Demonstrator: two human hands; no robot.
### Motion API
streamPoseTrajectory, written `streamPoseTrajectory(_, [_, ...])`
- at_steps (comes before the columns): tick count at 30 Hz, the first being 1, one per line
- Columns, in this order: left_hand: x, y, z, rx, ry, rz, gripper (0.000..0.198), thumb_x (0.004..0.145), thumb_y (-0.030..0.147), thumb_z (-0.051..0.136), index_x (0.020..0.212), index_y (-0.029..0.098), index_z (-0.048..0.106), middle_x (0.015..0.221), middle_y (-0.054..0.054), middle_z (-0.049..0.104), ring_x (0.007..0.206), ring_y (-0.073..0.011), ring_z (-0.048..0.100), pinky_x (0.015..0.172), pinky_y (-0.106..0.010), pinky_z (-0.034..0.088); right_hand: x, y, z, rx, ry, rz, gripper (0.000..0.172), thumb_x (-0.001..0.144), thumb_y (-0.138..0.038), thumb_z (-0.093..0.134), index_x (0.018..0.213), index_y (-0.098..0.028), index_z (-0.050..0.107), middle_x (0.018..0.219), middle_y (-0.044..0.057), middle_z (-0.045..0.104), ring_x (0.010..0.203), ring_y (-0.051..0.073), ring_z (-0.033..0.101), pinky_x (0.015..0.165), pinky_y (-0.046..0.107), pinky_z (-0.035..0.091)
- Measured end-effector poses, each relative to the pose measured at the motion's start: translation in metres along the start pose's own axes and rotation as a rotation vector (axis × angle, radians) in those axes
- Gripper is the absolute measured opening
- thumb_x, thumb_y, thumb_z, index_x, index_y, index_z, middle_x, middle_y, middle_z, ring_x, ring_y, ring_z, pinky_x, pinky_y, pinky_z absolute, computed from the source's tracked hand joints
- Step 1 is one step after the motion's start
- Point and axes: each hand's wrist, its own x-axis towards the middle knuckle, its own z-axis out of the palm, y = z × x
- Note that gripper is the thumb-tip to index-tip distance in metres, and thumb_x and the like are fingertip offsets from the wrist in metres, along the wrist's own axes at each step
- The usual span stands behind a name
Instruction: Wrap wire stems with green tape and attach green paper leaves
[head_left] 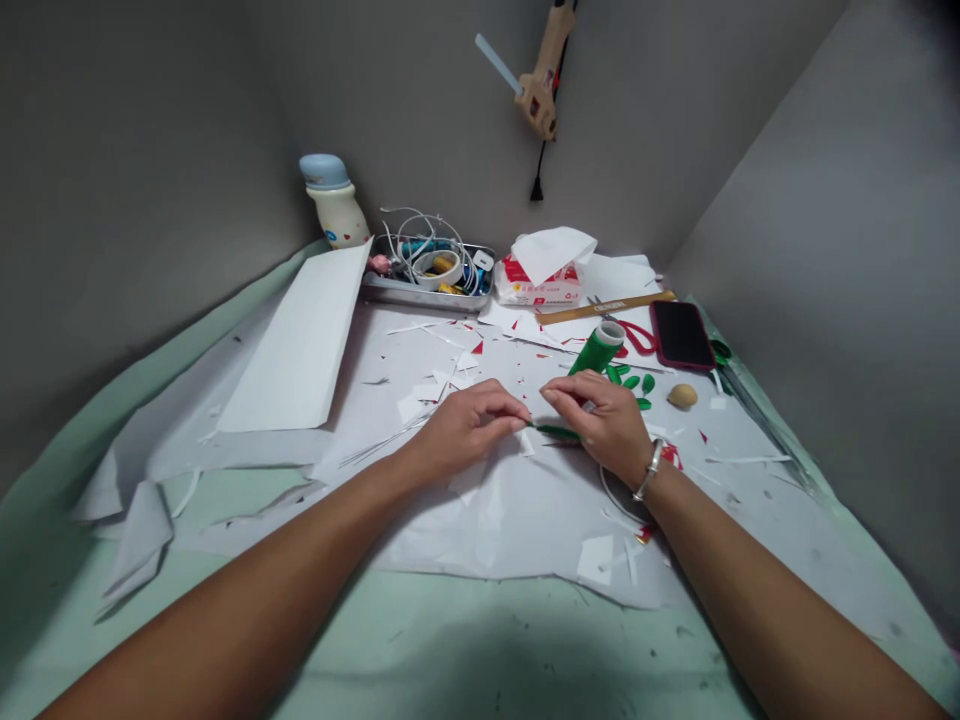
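Carefully, the left hand [466, 430] and right hand [600, 425] sit close together, fingertips pinching a slim green strip [556, 431] above a scrap-strewn white paper sheet [495, 530]; it looks light and easily bent, so the surest hold seems near its ends.

A pale green mat [840, 610] carries white paper [510, 530], paper scraps [427, 400], green leaves [628, 380], a ruler [607, 307], a phone [681, 335] and a metal tray [420, 297].
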Motion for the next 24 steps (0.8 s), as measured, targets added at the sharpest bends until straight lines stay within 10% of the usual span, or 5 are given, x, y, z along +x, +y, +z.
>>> streamPoseTrajectory(8, [0.002,-0.005,0.0,0.09,0.276,-0.184,0.015,0.084,0.024,0.058,0.09,0.018,0.07,0.09,-0.004,0.067,0.083,-0.0175,0.061,0.078,-0.032,0.047,-0.007,-0.019,0.01,-0.226,-0.23,-0.288,0.016,0.091,-0.023,0.056,0.087,-0.02,0.071,0.068,0.003,0.064,0.067,0.017,0.049,0.067,0.031,0.037])
streamPoseTrajectory(18, [-0.002,-0.003,0.003,0.201,-0.092,0.051,0.017,0.086,0.018,0.055,0.09,0.022,0.072,0.086,-0.003,0.064,0.086,-0.0166,0.06,0.08,-0.03,0.046,0.0,-0.007,-0.002,-0.046,0.004,-0.095,0.017,0.091,-0.026,0.057,0.083,-0.022,0.071,0.07,0.002,0.067,0.065,0.016,0.053,0.067,0.032,0.042])
streamPoseTrajectory(24, [0.0,0.003,-0.002,-0.084,0.081,-0.09,0.014,0.086,0.027,0.058,0.088,0.02,0.07,0.091,-0.003,0.068,0.086,-0.0168,0.062,0.084,-0.033,0.047,-0.001,0.0,0.001,-0.04,-0.097,-0.057,0.015,0.089,-0.024,0.058,0.085,-0.022,0.072,0.076,0.002,0.071,0.068,0.017,0.058,0.067,0.031,0.044])
